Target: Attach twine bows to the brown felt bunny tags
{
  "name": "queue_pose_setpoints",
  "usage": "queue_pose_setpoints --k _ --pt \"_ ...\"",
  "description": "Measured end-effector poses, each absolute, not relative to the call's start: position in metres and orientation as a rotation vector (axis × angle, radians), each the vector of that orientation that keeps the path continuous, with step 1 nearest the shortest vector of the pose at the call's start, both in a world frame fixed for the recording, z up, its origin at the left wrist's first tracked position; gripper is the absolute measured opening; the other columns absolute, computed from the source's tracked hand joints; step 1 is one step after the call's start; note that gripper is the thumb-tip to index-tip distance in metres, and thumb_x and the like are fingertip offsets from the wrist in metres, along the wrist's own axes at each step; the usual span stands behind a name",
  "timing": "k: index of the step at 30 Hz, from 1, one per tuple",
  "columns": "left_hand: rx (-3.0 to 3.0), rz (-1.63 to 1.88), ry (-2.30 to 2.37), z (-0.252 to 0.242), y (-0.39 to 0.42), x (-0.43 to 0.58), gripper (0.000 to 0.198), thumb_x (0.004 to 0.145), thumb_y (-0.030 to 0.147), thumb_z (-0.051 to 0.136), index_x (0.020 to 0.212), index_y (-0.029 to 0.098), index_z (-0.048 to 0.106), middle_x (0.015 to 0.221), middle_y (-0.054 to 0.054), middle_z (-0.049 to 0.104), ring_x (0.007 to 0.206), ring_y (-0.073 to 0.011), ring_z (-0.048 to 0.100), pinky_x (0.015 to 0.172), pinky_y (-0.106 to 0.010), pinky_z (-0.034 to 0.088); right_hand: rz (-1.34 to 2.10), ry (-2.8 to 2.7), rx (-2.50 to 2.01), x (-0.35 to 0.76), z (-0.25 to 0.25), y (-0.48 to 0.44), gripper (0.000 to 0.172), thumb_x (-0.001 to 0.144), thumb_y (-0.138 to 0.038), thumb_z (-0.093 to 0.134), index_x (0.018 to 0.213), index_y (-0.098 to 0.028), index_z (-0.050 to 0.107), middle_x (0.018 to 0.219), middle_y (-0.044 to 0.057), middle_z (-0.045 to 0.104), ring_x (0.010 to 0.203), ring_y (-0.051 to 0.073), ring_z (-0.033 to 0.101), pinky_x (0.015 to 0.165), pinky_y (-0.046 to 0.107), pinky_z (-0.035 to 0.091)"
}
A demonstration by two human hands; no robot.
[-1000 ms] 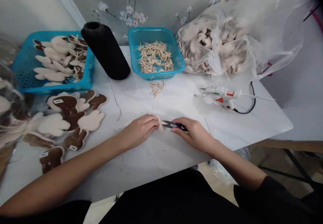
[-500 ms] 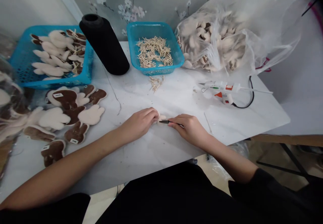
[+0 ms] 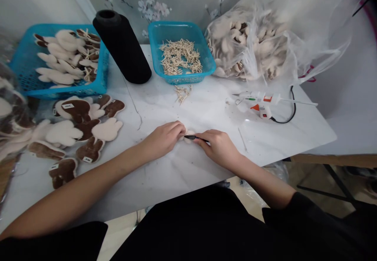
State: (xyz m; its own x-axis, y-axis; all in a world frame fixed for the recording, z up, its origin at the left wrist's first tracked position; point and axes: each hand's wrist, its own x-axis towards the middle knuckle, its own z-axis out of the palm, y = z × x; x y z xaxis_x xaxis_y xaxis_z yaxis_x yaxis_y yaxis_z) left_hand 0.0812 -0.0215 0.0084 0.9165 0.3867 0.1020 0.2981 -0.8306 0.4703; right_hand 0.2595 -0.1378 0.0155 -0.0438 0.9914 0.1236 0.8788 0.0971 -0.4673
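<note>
Near the middle of the table, my left hand (image 3: pixel 165 138) is closed, its fingertips pinching the edge of a small cream plush piece (image 3: pixel 189 132). My right hand (image 3: pixel 219 146) grips a slim dark pointed tool (image 3: pixel 191 137), whose kind I cannot make out. The tool lies across the plush piece, its tip pointing toward my left fingertips. Part of the plush piece is hidden by my fingers and the tool.
Brown-and-cream rabbit-shaped plush pieces (image 3: pixel 90 149) lie at left, by a blue basket (image 3: pixel 63 92) of more. Behind stand a black thread cone (image 3: pixel 125 49), a blue tray (image 3: pixel 210 69) of small cream bows and a plastic bag (image 3: pixel 250 49) of plush pieces. A glue gun (image 3: pixel 265 100) lies right.
The tool's tip has shifted slightly left, closer to my left fingertips. Both hands keep their grips. The whole view has moved a little.
</note>
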Motion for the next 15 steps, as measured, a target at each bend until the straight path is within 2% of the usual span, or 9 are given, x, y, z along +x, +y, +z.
queue_pose_setpoints --k 15 --pt "2.606 0.276 0.493 0.0077 -0.0215 0.0825 0.013 0.088 0.011 0.036 0.081 0.017 0.046 0.083 -0.002 0.056 0.074 -0.0144 0.052 0.066 -0.027 0.039 0.349 -1.953 -1.845 0.2574 0.0151 -0.1391 0.023 0.09 -0.03 0.05 0.096 -0.019 0.069 0.083 0.006 0.07 0.075 0.019 0.064 0.067 0.028 0.046"
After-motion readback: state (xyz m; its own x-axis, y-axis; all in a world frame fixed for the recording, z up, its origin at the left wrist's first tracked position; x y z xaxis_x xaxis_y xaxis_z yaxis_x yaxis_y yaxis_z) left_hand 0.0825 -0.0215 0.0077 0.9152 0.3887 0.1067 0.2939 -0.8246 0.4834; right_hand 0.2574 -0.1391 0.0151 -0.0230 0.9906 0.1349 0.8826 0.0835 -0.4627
